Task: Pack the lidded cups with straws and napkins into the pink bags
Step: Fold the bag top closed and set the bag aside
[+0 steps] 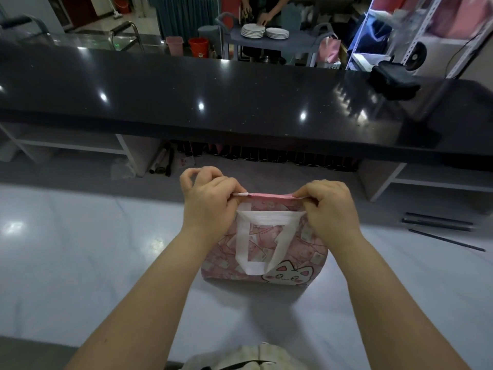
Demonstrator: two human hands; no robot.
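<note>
A pink bag (293,252) with a cartoon cat print and white handles stands upright on the white table (80,249), right in front of me. Its top edge is pressed flat and closed. My left hand (208,198) pinches the left end of that top edge. My right hand (330,204) pinches the right end. The white handles hang down over the bag's front. What is inside the bag is hidden. No cups or napkins show.
Several dark straws (440,225) lie on the table at the right. A long black counter (240,102) runs across behind the table. Beyond it a person handles stacked white plates (264,32) on a cart. A metal shelf rack (386,36) stands at the back right.
</note>
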